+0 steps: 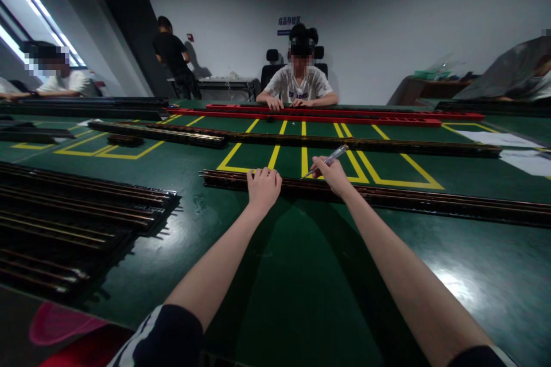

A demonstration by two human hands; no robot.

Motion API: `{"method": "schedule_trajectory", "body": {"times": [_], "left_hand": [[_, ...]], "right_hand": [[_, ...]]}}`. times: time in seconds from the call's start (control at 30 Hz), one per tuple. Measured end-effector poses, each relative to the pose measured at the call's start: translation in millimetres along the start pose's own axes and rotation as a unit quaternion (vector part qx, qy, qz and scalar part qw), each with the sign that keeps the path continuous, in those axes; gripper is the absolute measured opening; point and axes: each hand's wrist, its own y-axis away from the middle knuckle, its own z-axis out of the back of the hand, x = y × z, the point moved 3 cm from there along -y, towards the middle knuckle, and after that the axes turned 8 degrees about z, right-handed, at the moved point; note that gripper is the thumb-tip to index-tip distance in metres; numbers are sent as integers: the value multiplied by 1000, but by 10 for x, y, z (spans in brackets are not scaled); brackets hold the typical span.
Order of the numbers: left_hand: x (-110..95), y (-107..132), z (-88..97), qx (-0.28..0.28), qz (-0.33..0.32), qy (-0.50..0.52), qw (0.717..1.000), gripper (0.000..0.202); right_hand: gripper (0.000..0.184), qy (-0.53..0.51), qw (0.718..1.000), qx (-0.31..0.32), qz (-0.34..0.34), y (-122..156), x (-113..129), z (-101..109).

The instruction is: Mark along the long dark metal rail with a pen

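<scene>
A long dark strip [413, 200] with thin copper-coloured rods along it lies crosswise on the green table before me. Near its left end, my left hand [264, 188] is closed over it, fingers bent across the top and the thumb hidden. My right hand [330, 175] grips a slim screwdriver [336, 155] with a clear handle. Its thin shaft slants down to the left, and the tip is at the strip between my two hands. Whether the tip touches the strip I cannot tell.
Several similar strips [64, 206] lie stacked on the left of the green table [181, 275]. Another long strip [370, 143] and red rails [365, 117] lie farther back, by a seated person [299, 83]. Papers [527, 161] are at the right. Yellow tape marks the surface.
</scene>
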Motion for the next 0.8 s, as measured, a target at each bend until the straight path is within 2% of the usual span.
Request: {"method": "schedule_trajectory", "body": {"times": [0.27,0.4,0.47,0.8], "left_hand": [[-140,-18,24,-12,-48,29,998,36],[-275,14,0,8,-111,43,993,34],[-303,24,-22,19,-123,42,991,35],[-286,-11,-71,31,-102,33,994,41]], "right_hand": [[40,0,1000,9,7,-11,-44,13],[40,6,1000,12,5,-39,-70,18],[40,10,1000,12,2,-36,-61,14],[36,56,998,7,6,9,38,12]]}}
